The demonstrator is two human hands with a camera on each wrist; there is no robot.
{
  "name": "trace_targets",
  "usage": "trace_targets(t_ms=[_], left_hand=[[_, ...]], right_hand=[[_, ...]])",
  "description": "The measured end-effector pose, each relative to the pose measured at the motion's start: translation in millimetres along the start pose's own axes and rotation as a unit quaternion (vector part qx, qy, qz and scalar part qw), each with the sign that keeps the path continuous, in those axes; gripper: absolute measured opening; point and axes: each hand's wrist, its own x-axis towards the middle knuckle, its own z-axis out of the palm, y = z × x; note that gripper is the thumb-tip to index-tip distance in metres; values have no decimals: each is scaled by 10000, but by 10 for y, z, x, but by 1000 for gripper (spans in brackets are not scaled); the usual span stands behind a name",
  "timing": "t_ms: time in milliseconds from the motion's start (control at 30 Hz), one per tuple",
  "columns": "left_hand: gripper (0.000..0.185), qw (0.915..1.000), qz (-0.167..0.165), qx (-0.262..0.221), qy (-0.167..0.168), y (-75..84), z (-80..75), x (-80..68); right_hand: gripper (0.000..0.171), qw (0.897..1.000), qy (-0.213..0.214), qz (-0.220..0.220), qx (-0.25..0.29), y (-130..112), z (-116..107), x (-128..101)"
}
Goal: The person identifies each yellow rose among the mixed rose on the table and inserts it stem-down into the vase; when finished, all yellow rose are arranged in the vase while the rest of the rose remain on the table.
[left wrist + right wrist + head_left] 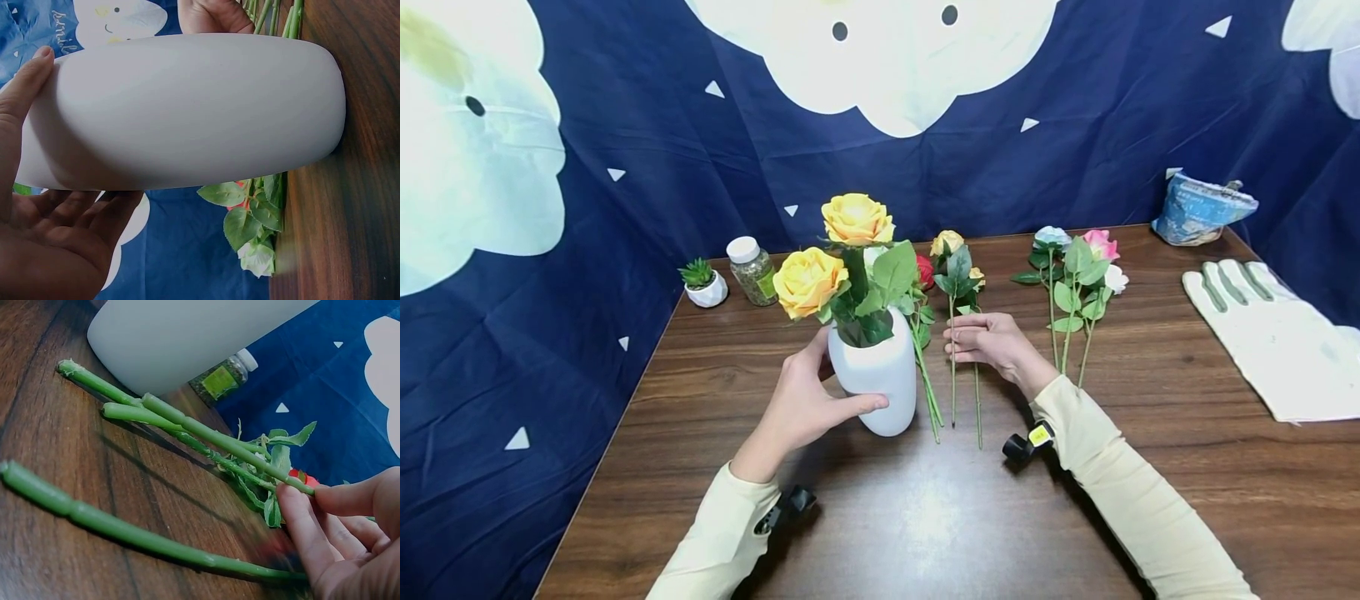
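White ceramic vase [878, 379], with two yellow roses [831, 254] in it, is gripped at its side by the left hand [801, 404]. Just right of it, loose stems [953, 375] lie lengthwise toward the person; one is pinched by the right hand [992, 343]. No label writing can be read.

I find almost no legible text. On the blue backdrop cloth [37, 37], in the left wrist view, I see pale cursive lettering near the upper left corner, cut off by the frame edge; I cannot read it with confidence. The glass jar [752, 271] carries a green label, print too small to read.
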Motion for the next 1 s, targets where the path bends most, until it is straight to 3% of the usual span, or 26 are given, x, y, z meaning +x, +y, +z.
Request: trace_targets(t_ms=[667,1000], left_hand=[[83,10000,4,-17,-3,12,2,-2],[84,10000,-26,49,9,7,0,1]], right_hand=[[48,9980,209,-395,443,-85,-47,-27],[19,9870,558,-956,1165,-157,-69,-47]])
